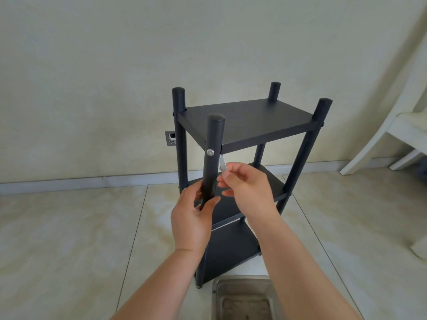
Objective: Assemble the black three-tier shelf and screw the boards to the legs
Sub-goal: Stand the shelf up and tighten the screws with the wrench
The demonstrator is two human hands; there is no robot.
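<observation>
Standing upright on the tiled floor (69,227), the black three-tier shelf (245,125) looks stiff and fairly light, likely tippy, so the legs are the sensible hold. The left hand (193,218) curls round the near front leg (211,162) below its silver screw (210,152). The right hand (248,188) pinches a small pale tool (223,165), probably a hex key, just beside that leg. A metal tray (245,299) sits near.
</observation>
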